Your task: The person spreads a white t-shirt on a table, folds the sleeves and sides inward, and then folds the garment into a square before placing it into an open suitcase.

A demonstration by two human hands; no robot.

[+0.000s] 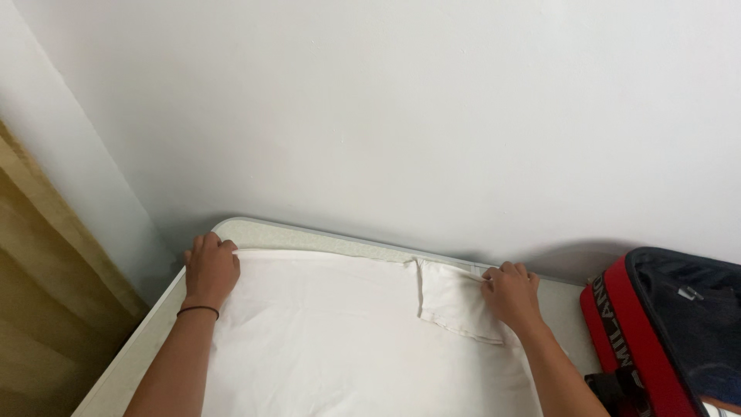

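Observation:
A white sheet [332, 340] lies spread over a pale mattress [293, 233] that sits in the corner of the room. My left hand [210, 269] grips the sheet's far left corner near the mattress's rounded corner; a thin dark band circles that wrist. My right hand [511, 295] pinches the sheet's far edge further right, where a flap of cloth [451, 301] is folded back over the sheet. The sheet's far edge runs taut between the two hands.
A white wall [401, 116] rises directly behind the mattress. A wooden panel [38, 286] stands at the left. A red and black suitcase [664, 324] lies open on the mattress at the right, close to my right forearm.

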